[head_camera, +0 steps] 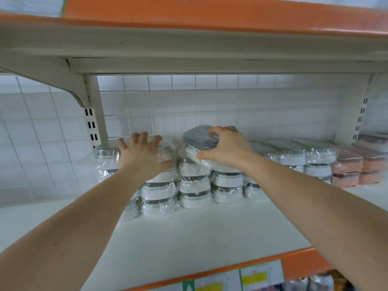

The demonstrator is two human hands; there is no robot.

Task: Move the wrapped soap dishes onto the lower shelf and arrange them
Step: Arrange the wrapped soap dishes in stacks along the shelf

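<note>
Now the right hand [225, 147] pinches a tilted wrapped soap dish [198, 141] atop the stacks [195, 185] on the shelf [199, 232]; the left hand [142, 153], fingers spread, steadies the adjacent stack. Level the dish before releasing.

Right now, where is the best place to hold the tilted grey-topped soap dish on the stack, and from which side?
Grip the tilted soap dish across its short sides from above and the front, as the right hand does. Its top leans toward the viewer, and the tiled wall behind blocks other approaches.
</note>
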